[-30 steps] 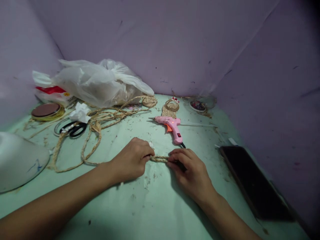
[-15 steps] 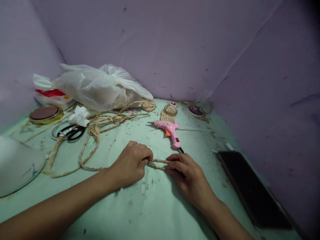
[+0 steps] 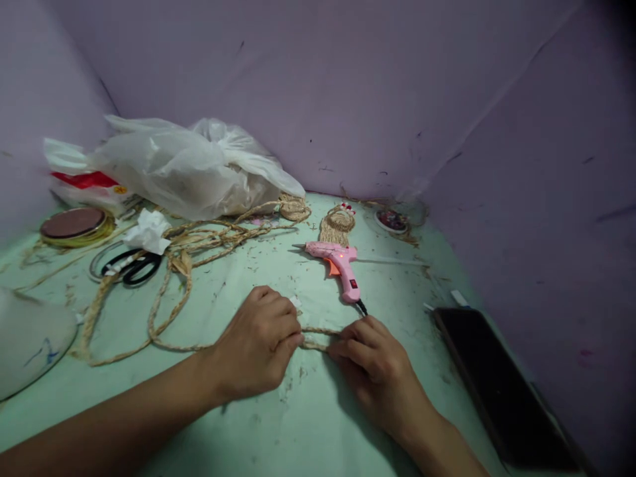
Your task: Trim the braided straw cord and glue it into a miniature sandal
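Two strands of braided rope (image 3: pixel 318 330) stretch between my hands, low over the green tabletop. My left hand (image 3: pixel 261 341) is closed round their left ends, with its thumb toward the right. My right hand (image 3: pixel 380 371) pinches the right side of the strands; its fingertips are partly hidden behind the knuckles. From my left wrist the rope runs left in loose loops (image 3: pixel 169 324). A pink glue gun (image 3: pixel 342 265) lies just beyond my right hand, its small light glowing. Behind it rests a woven rope piece (image 3: pixel 338 225) with red and white beads.
Black-handled scissors (image 3: pixel 132 266), crumpled white tissue (image 3: pixel 148 230) and a round tin (image 3: pixel 73 225) lie at left. Behind are a plastic bag (image 3: pixel 189 169) and a coiled rope disc (image 3: pixel 294 207). A dark phone (image 3: pixel 501 391) is at right, a white rounded object (image 3: pixel 32 341) at far left.
My left hand has rolled over, showing more of its back and thumb. The two strands are now further apart. The view has shifted slightly.
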### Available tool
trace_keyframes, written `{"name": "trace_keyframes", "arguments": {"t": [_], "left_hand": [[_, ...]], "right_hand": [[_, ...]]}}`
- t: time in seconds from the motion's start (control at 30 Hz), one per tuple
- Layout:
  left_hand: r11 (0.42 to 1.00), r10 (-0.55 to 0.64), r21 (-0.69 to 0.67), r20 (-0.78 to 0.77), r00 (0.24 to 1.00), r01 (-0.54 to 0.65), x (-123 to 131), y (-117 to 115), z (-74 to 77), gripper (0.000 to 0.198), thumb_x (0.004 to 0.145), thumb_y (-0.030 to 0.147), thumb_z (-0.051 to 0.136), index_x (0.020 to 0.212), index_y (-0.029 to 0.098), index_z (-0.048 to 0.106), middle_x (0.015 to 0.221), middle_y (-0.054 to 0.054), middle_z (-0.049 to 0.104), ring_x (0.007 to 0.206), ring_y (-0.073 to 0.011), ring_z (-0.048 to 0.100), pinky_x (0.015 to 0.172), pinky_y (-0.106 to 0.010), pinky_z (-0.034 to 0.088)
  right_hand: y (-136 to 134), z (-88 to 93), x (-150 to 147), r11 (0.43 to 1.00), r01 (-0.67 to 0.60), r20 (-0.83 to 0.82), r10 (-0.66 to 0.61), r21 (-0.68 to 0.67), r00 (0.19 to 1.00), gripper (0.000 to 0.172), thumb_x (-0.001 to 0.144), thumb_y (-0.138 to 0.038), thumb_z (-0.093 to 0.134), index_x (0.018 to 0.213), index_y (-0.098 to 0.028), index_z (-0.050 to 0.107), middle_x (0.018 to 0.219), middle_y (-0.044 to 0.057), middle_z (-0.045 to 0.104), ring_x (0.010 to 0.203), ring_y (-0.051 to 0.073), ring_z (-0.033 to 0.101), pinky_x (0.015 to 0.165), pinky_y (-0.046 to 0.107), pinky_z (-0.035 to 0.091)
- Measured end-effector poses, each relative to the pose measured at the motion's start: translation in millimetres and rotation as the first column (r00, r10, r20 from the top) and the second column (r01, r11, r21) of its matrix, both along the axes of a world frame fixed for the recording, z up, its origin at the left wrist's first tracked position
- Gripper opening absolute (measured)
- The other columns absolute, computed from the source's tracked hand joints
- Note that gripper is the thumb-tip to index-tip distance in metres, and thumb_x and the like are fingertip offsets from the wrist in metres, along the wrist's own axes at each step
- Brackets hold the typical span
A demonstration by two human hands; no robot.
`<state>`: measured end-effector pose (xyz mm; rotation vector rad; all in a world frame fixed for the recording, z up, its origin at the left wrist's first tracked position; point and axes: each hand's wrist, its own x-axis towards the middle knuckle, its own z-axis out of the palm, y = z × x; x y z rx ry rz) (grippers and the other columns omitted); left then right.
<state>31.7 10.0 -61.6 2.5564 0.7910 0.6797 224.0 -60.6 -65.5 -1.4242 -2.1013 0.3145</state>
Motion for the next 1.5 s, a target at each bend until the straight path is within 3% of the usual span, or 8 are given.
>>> {"name": "trace_keyframes", "arguments": {"t": [0.2, 0.47, 0.67, 0.9, 1.0, 1.17, 1.3, 1.5], "left_hand": [[0.997, -0.061, 0.040, -0.003, 0.998, 0.061, -1.9, -8.4, 2.8, 0.014, 0.075, 0.012, 0.046, 0.066, 0.015, 0.057, 0.071, -0.004, 0.050, 0.072, -0.0166, 0.044, 0.080, -0.041, 0.033], [0.998, -0.021, -0.052, -0.017, 1.000, 0.020, -0.4, -7.9, -1.7, 0.010, 0.071, 0.010, 0.047, 0.065, 0.016, 0.052, 0.064, -0.002, 0.049, 0.067, -0.0158, 0.042, 0.081, -0.041, 0.033], [0.996, -0.028, -0.086, -0.033, 0.999, 0.025, -1.4, -9.6, -2.9, 0.011, 0.071, 0.008, 0.045, 0.064, 0.016, 0.048, 0.063, -0.001, 0.049, 0.066, -0.0145, 0.042, 0.082, -0.040, 0.032], [0.997, -0.021, -0.074, -0.013, 1.000, 0.020, -1.4, -7.9, -4.4, 0.010, 0.069, 0.008, 0.046, 0.063, 0.016, 0.048, 0.061, -0.001, 0.049, 0.064, -0.0141, 0.042, 0.080, -0.039, 0.032], [0.998, -0.010, -0.065, -0.016, 1.000, 0.009, -1.8, -8.5, -3.6, 0.010, 0.070, 0.009, 0.046, 0.063, 0.016, 0.049, 0.062, -0.001, 0.050, 0.064, -0.0142, 0.043, 0.081, -0.040, 0.031], [0.998, 0.012, -0.067, -0.006, 1.000, -0.012, -2.2, -8.8, -4.5, 0.009, 0.071, 0.011, 0.048, 0.064, 0.016, 0.051, 0.063, -0.001, 0.051, 0.066, -0.0144, 0.044, 0.087, -0.041, 0.029], [0.999, 0.032, -0.043, -0.022, 0.999, -0.033, -2.8, -9.7, -5.6, 0.010, 0.072, 0.012, 0.048, 0.064, 0.017, 0.051, 0.063, -0.001, 0.051, 0.065, -0.0146, 0.044, 0.088, -0.042, 0.029], [0.997, 0.077, -0.001, -0.080, 0.994, -0.077, -4.1, -14.4, -5.0, 0.009, 0.074, 0.015, 0.048, 0.066, 0.017, 0.052, 0.066, -0.002, 0.051, 0.070, -0.0164, 0.045, 0.092, -0.045, 0.027]], "right_hand": [[-3.4, 8.3, -0.1, 0.991, -0.002, 0.013, 0.004, -0.131, 1.000, 0.023, 0.074, -0.002, 0.050, 0.078, -0.020, 0.064, 0.069, 0.004, 0.058, 0.068, 0.018, 0.047, 0.059, 0.030, 0.039], [-0.5, 4.6, -3.1, 0.999, -0.011, -0.026, 0.009, -0.053, 1.000, 0.025, 0.073, 0.001, 0.047, 0.079, -0.018, 0.063, 0.070, 0.006, 0.060, 0.071, 0.019, 0.050, 0.062, 0.032, 0.042], [-3.9, 30.0, 11.1, 0.980, 0.084, -0.199, -0.121, -0.182, 0.973, 0.012, 0.078, -0.017, 0.052, 0.079, -0.022, 0.063, 0.077, 0.004, 0.064, 0.074, 0.018, 0.058, 0.066, 0.029, 0.046], [65.9, 52.9, 34.1, 0.772, 0.552, 0.153, -0.533, -0.316, 0.832, 0.033, 0.076, -0.045, 0.048, 0.071, -0.018, 0.066, 0.057, 0.003, 0.062, 0.053, 0.018, 0.056, 0.048, 0.026, 0.036], [96.3, 43.4, 27.1, 0.702, 0.563, 0.175, -0.548, -0.436, 0.818, 0.029, 0.064, -0.045, 0.060, 0.055, -0.017, 0.061, 0.044, 0.001, 0.054, 0.047, 0.016, 0.051, 0.043, 0.025, 0.030], [106.6, 27.3, 12.0, 0.597, 0.366, -0.187, -0.666, -0.713, 0.723, 0.013, 0.050, -0.019, 0.067, 0.059, -0.017, 0.058, 0.041, -0.004, 0.049, 0.040, 0.011, 0.046, 0.041, 0.022, 0.033], [97.6, 43.3, 2.5, 0.624, 0.261, -0.332, -0.670, -0.737, 0.663, 0.011, 0.057, -0.020, 0.060, 0.063, -0.018, 0.051, 0.053, -0.004, 0.049, 0.044, 0.008, 0.045, 0.047, 0.023, 0.044], [41.3, 72.1, -6.0, 0.808, 0.158, -0.547, -0.514, -0.568, 0.661, 0.028, 0.062, -0.027, 0.065, 0.087, -0.018, 0.057, 0.087, 0.007, 0.062, 0.046, 0.008, 0.046, 0.035, 0.020, 0.037]]}}
